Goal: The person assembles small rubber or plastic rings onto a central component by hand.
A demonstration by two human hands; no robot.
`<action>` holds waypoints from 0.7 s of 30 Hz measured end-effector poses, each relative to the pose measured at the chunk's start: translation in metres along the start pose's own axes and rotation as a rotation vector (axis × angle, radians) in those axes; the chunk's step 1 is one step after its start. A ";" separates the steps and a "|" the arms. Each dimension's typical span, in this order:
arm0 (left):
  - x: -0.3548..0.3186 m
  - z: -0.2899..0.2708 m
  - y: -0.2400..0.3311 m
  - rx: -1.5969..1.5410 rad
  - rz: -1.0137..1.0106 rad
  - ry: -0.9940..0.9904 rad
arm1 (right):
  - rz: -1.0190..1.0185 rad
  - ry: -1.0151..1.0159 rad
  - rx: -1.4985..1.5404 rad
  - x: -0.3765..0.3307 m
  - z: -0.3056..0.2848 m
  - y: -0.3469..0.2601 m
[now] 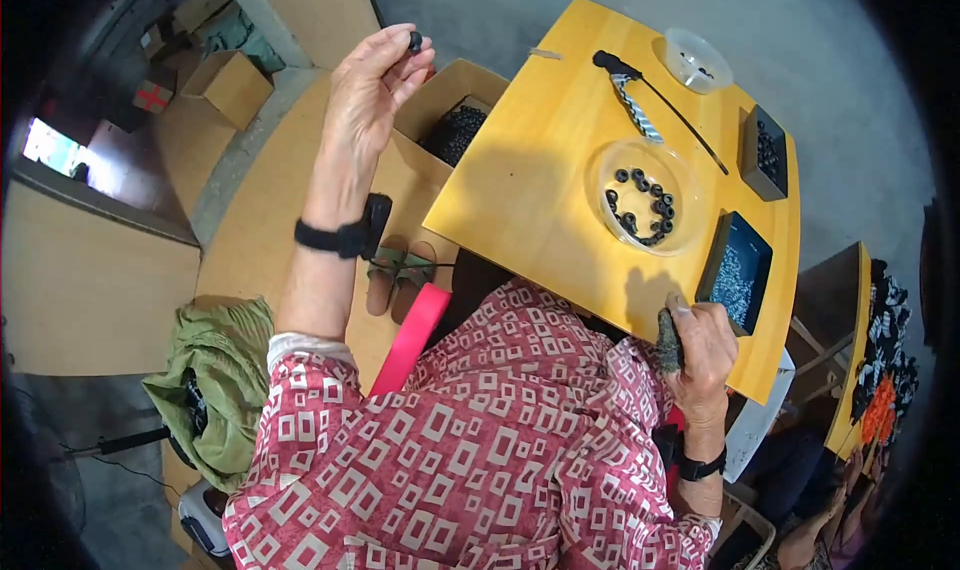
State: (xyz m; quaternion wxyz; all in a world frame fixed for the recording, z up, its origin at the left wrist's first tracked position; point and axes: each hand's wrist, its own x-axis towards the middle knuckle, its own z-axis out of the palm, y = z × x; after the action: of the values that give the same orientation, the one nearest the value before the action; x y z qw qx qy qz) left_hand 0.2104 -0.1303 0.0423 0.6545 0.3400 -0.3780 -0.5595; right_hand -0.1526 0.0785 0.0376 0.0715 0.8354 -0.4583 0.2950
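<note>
The left hand [372, 88] is raised well beyond the left edge of the yellow tabletop [530, 180], its grip pinching a small black ring [415, 41] between thumb and fingertips, above the open cardboard box [452, 120] of dark pieces that stands just off that edge. Judged from this, the piece is best kept in a light fingertip pinch and lowered close over the box or the tabletop, since so small and round a thing would likely bounce and roll if it slipped. The ring looks glossy black, stubby and rounded, much like the dozen or so black rings lying in the clear round dish [643, 206] near the middle of the tabletop. The right hand [703, 347] rests at the near edge, its grip closed around a dark, rough-looking tool handle [668, 341], just beside a black tray of pale small parts [735, 272]. Toward the far edge lie a black-tipped twisted tool with a thin rod [640, 95], a second clear dish [697, 61] and another small black box [764, 153] at the right edge.
</note>
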 end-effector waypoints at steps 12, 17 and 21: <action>0.059 -0.043 -0.060 0.368 -0.257 0.139 | 0.051 -0.015 0.003 -0.003 -0.013 0.012; 0.005 0.013 -0.032 0.278 -0.186 -0.070 | 0.139 0.004 -0.083 -0.006 -0.030 0.027; -0.029 0.052 -0.027 0.320 -0.128 -0.319 | 0.352 0.082 -0.129 -0.022 -0.054 0.048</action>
State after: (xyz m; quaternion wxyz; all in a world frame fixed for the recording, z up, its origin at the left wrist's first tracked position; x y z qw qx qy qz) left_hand 0.1489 -0.1071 0.0406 0.4875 0.3698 -0.5384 -0.5795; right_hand -0.2233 0.0887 0.0625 0.0906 0.7232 -0.6121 0.3068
